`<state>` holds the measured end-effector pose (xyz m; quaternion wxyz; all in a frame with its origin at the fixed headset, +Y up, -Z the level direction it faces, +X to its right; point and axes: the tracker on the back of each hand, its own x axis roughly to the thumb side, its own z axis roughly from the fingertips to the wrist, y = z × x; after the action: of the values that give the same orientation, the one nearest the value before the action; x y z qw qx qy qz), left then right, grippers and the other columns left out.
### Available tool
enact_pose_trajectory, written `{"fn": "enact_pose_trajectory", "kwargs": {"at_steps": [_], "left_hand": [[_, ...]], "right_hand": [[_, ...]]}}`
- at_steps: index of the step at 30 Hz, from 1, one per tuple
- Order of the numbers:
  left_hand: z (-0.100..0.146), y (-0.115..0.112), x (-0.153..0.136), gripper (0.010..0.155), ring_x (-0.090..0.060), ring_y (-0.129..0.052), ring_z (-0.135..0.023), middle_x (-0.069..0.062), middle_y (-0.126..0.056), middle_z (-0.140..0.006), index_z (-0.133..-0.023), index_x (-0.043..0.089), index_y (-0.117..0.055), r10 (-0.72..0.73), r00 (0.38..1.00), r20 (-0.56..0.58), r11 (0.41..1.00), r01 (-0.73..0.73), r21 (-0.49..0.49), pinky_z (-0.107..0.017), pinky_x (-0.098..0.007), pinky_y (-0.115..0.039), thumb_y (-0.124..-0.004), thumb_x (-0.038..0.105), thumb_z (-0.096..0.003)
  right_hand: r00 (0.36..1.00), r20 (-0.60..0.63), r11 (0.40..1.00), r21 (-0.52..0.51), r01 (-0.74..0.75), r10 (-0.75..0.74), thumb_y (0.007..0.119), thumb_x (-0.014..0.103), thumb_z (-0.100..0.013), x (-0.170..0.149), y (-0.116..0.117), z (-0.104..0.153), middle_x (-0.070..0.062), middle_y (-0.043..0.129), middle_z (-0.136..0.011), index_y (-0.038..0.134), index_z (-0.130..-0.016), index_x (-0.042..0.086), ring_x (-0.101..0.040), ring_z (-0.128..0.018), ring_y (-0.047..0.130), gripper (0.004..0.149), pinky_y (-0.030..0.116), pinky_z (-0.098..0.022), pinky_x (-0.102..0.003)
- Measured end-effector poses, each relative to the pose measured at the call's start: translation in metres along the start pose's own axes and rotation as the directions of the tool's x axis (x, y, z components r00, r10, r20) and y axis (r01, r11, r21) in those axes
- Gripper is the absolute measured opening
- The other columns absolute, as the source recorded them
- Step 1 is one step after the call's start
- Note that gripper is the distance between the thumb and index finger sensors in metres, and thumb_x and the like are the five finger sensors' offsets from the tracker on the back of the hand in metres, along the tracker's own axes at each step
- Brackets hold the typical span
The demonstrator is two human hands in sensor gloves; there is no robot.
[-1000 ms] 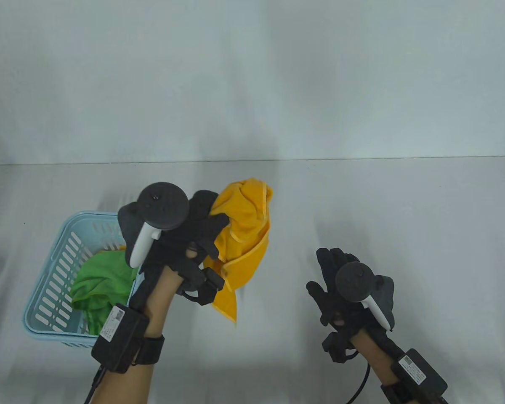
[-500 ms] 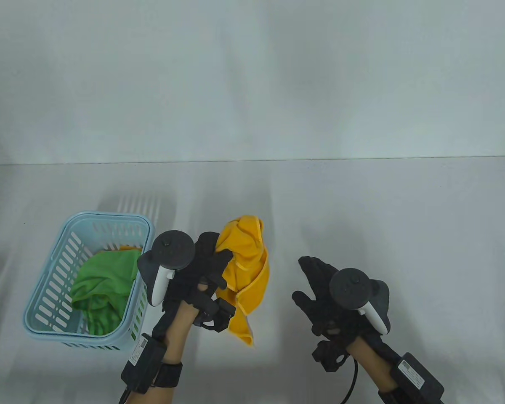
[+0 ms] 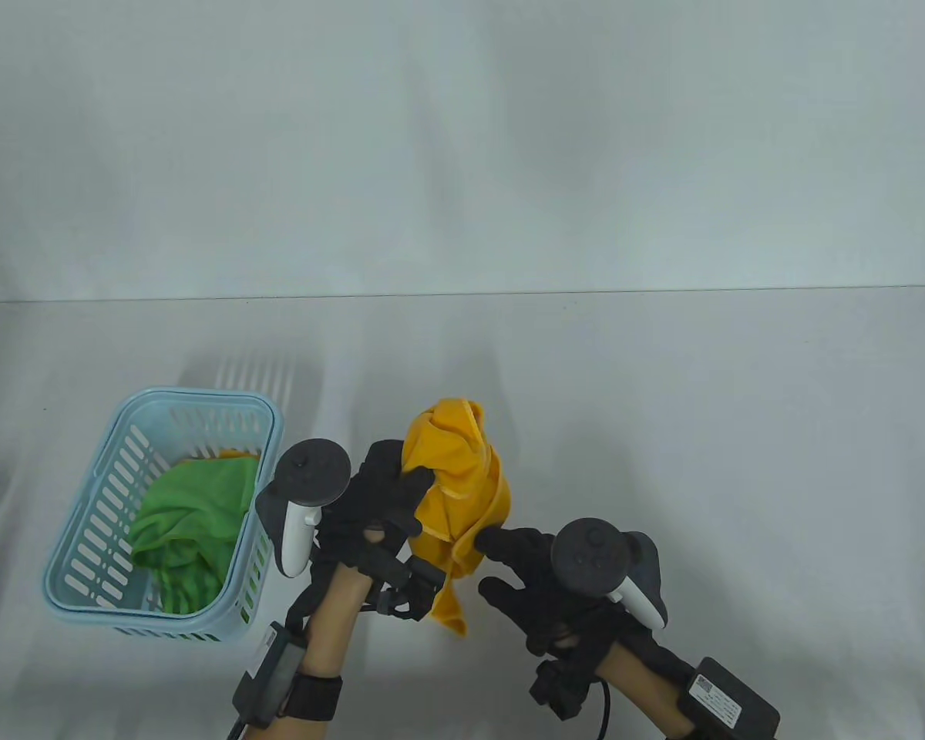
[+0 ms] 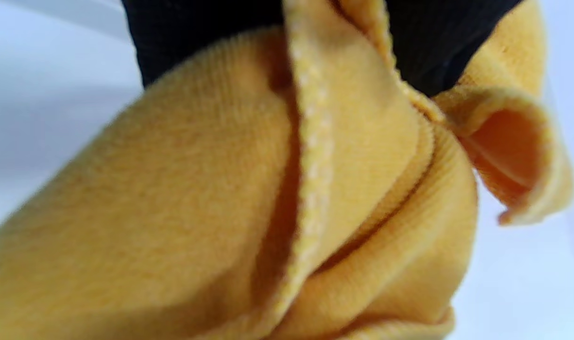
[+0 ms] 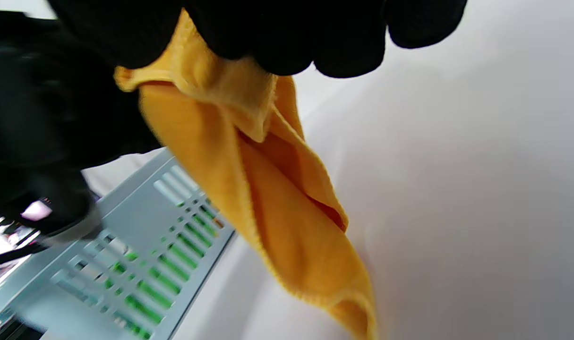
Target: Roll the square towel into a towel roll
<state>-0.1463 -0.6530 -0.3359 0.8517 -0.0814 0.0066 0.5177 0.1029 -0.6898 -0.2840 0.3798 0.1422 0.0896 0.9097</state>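
Left hand [image 3: 381,505] grips yellow towel [image 3: 455,493]; right hand [image 3: 543,582] touches it.

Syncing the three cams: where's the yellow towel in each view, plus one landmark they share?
Table view: yellow towel lower centre, bunched, gripped by the left hand, the right hand reaching its right side.
Left wrist view: fills most of the frame, blurred.
Right wrist view: hangs from top left toward bottom centre.
Shared landmark: blue basket, also lower left in the right wrist view; absent from left wrist view.
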Motion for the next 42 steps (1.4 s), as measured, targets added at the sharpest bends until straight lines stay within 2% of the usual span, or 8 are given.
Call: {"fn": "enact_pose_trajectory", "kwargs": {"at_steps": [4,8,13,19,22,30,35,42], "left_hand": [[0.003,-0.012,0.006,0.051,-0.015,-0.106,-0.059,0.001,-0.081,-0.083,-0.090,0.027,-0.064,0.032,0.999,0.021,0.998,-0.031,-0.056,-0.052,-0.038,-0.087,-0.078,0.040,-0.0426],[0.005,-0.023,0.010,0.051,-0.015,-0.106,-0.058,0.001,-0.082,-0.083,-0.090,0.027,-0.063,0.063,0.997,0.034,0.992,-0.059,-0.111,-0.052,-0.037,-0.088,-0.078,0.040,-0.0428],[0.004,-0.026,0.011,0.051,-0.015,-0.106,-0.057,0.001,-0.082,-0.083,-0.090,0.027,-0.063,0.072,0.997,0.034,0.990,-0.068,-0.127,-0.052,-0.037,-0.088,-0.078,0.040,-0.0428],[0.003,-0.023,0.008,0.051,-0.015,-0.106,-0.058,0.001,-0.082,-0.083,-0.090,0.027,-0.063,0.069,0.997,0.022,0.991,-0.066,-0.116,-0.052,-0.037,-0.087,-0.077,0.040,-0.0429],[0.002,-0.020,0.005,0.051,-0.015,-0.105,-0.059,0.001,-0.081,-0.084,-0.090,0.027,-0.063,0.055,0.998,0.017,0.994,-0.053,-0.097,-0.053,-0.038,-0.086,-0.078,0.040,-0.0430],[-0.005,-0.010,-0.005,0.051,-0.017,-0.104,-0.062,0.002,-0.080,-0.086,-0.090,0.029,-0.063,-0.061,0.998,-0.003,0.998,0.061,-0.034,-0.055,-0.041,-0.084,-0.078,0.040,-0.0431],[-0.008,-0.008,-0.011,0.051,-0.018,-0.103,-0.062,0.002,-0.080,-0.086,-0.091,0.029,-0.063,-0.067,0.997,-0.026,0.997,0.067,-0.031,-0.055,-0.042,-0.083,-0.078,0.040,-0.0431],[-0.014,-0.010,-0.015,0.051,-0.019,-0.103,-0.064,0.002,-0.081,-0.087,-0.091,0.029,-0.064,-0.085,0.995,-0.048,0.995,0.083,-0.052,-0.057,-0.043,-0.082,-0.078,0.040,-0.0429]], "right_hand": [[0.996,-0.068,0.998,-0.026,0.055,-0.057,0.076,0.060,-0.030,-0.009,-0.005,-0.002,0.003,0.063,-0.094,0.050,-0.092,0.032,-0.029,-0.087,0.071,0.073,0.062,-0.065,-0.053],[0.994,-0.105,0.997,-0.071,0.014,-0.021,0.081,0.059,-0.027,-0.010,-0.007,-0.002,0.004,0.060,-0.092,0.047,-0.089,0.031,-0.029,-0.087,0.069,0.077,0.061,-0.066,-0.053],[0.994,-0.103,0.991,-0.126,-0.048,0.035,0.084,0.049,-0.030,-0.008,-0.009,-0.004,0.004,0.066,-0.086,0.052,-0.085,0.031,-0.027,-0.082,0.074,0.067,0.062,-0.065,-0.053],[0.995,-0.100,0.986,-0.169,-0.007,-0.010,0.075,0.040,-0.038,-0.011,-0.012,-0.005,0.004,0.075,-0.081,0.063,-0.082,0.032,-0.027,-0.077,0.081,0.046,0.066,-0.062,-0.053],[0.994,-0.104,0.979,-0.203,0.017,-0.039,0.074,0.039,-0.038,-0.013,-0.017,-0.005,0.005,0.080,-0.077,0.069,-0.078,0.033,-0.026,-0.073,0.085,0.041,0.069,-0.060,-0.052],[0.961,-0.155,0.945,-0.273,0.183,-0.230,0.076,0.042,-0.037,-0.031,-0.040,-0.004,0.005,0.081,-0.076,0.072,-0.076,0.034,-0.026,-0.072,0.086,0.040,0.069,-0.059,-0.052],[0.926,-0.166,0.907,-0.319,0.274,-0.339,0.076,0.043,-0.037,-0.041,-0.054,-0.002,0.005,0.080,-0.079,0.071,-0.076,0.034,-0.027,-0.074,0.085,0.040,0.069,-0.060,-0.053],[0.891,-0.144,0.878,-0.294,0.378,-0.432,0.074,0.040,-0.039,-0.046,-0.065,-0.004,0.004,0.075,-0.086,0.068,-0.078,0.035,-0.029,-0.078,0.082,0.040,0.067,-0.062,-0.053]]}}
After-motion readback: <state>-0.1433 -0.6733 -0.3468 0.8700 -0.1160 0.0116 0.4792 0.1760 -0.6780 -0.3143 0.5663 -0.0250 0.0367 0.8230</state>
